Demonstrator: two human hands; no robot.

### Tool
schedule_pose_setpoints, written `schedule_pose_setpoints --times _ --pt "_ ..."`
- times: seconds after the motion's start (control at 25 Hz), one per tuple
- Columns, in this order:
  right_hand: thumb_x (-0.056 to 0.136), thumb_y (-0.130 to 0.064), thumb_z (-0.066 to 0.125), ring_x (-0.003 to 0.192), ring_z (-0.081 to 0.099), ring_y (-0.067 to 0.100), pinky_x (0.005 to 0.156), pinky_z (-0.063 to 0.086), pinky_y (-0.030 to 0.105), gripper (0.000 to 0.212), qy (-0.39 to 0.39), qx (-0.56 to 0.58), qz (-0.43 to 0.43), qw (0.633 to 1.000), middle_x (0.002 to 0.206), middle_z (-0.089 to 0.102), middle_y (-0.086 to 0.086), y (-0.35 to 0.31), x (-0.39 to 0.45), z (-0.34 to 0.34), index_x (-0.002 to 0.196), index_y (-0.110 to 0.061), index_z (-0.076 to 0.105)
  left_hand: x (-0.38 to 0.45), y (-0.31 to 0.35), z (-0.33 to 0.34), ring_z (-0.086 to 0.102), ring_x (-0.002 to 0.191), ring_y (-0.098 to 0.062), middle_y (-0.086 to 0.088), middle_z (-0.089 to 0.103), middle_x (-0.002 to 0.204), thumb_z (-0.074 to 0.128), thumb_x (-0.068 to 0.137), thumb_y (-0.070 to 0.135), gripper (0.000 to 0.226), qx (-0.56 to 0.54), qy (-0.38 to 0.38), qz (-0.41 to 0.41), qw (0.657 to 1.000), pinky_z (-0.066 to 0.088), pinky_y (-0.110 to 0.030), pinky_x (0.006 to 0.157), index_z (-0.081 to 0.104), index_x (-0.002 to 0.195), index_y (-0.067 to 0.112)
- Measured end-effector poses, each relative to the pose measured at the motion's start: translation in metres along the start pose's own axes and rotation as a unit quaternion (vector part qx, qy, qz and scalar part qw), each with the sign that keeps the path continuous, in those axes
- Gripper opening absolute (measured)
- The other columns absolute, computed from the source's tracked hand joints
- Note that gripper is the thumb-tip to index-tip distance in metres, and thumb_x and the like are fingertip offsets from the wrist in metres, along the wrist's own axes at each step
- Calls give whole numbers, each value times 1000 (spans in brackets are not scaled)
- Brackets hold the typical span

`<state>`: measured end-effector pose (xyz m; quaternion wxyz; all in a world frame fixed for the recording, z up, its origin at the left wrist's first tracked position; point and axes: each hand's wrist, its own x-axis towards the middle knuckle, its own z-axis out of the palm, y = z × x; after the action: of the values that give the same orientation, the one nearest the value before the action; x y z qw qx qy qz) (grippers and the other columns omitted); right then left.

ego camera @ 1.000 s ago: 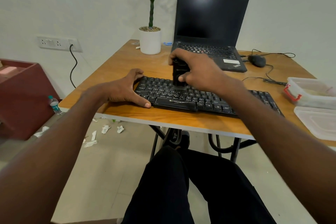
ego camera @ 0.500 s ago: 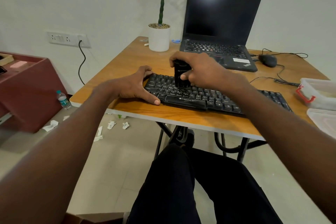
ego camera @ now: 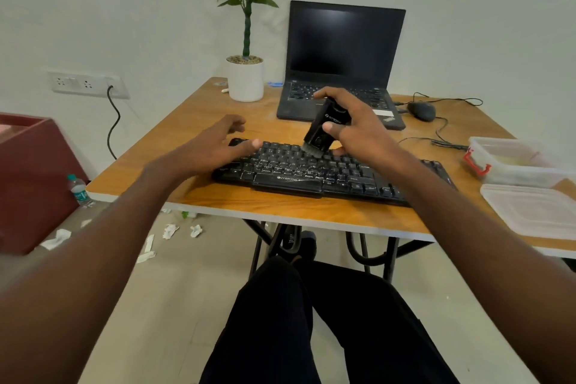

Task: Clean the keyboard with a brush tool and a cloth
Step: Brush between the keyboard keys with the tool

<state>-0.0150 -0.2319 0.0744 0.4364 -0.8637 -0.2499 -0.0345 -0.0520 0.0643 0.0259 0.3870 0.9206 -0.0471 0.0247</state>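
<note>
Head view: the keyboard (ego camera: pixel 311 170) is seen lying flat on the table (ego camera: pixel 193 121), close to the near edge, and is taken here as the landmark. The brush tool (ego camera: pixel 324 129) is held over the upper key rows, tilted, with its bristle end touching or just above the keys; which of the two cannot be told. The right hand (ego camera: pixel 358 128) is wrapped round the upper half of the tool's black body, with the thumb pressed on its front face and the fingers curled behind it. The left hand (ego camera: pixel 215 146) is placed at the left end of the keyboard with its fingers spread and relaxed; nothing is gripped by it, and whether it rests on the keys cannot be told.

The tool is judged to be light and rigid, with a smooth plastic shell that may slip; a hold around the body, well above the bristles, is therefore advised. The bristles are judged to be soft and yielding, so only light pressure is needed. The keyboard is judged to be stiff, fairly light and liable to slide on the table; steadying at its left end is recommended. Keycaps are considered fragile against levering. No cloth can be identified. A laptop (ego camera: pixel 343 65) is positioned behind the keyboard.
</note>
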Motion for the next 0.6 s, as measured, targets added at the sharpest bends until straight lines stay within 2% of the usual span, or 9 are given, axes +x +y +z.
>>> schedule_pose_setpoints --times 0.08,0.16,0.24,0.32,0.4,0.52,0.6 --pt "104 -9 56 110 62 23 61 61 25 50 -5 -58 9 998 131 53 1 5 1 1 137 -46 50 4 19 22 53 132 -16 2 57 148 56 94 73 76 83 78 65 991 41 -38 104 47 151 23" --pt "103 -12 56 110 64 27 69 64 37 50 16 -182 -12 983 130 59 6 5 3 0 136 -48 46 2 29 51 59 113 -12 5 68 129 46 101 70 56 180 128 125 967 44 -41 101 64 131 25" --pt "102 -10 56 107 63 22 70 63 35 51 -5 -167 -27 986 129 60 3 4 4 -3 134 -49 47 0 29 71 62 101 -14 8 72 110 40 105 64 49 246 186 154 939 41 -44 101 71 109 25" --pt "102 -10 55 98 64 17 66 62 30 49 -23 -162 -20 986 125 59 0 1 2 -7 131 -49 49 -1 25 76 62 91 -16 8 71 97 42 106 56 45 260 232 158 924 40 -45 97 71 97 23" --pt "102 -8 53 97 64 19 68 64 36 46 -24 -183 -13 983 120 60 -1 2 2 -12 126 -47 50 -1 25 74 61 86 -16 8 70 94 44 106 53 42 260 244 159 921 41 -45 94 69 94 22" --pt "101 -2 49 99 64 20 63 62 29 44 -63 -122 1 991 114 57 -4 2 -1 -22 120 -41 53 -1 25 76 58 84 -13 8 70 93 44 106 50 40 261 249 159 919 40 -44 94 69 96 22" --pt "99 -1 49 101 63 24 72 64 37 43 -64 -147 20 987 111 55 -3 1 0 -30 119 -38 54 -1 25 77 55 82 -11 7 71 93 43 106 49 40 259 255 160 918 39 -43 95 70 97 21"
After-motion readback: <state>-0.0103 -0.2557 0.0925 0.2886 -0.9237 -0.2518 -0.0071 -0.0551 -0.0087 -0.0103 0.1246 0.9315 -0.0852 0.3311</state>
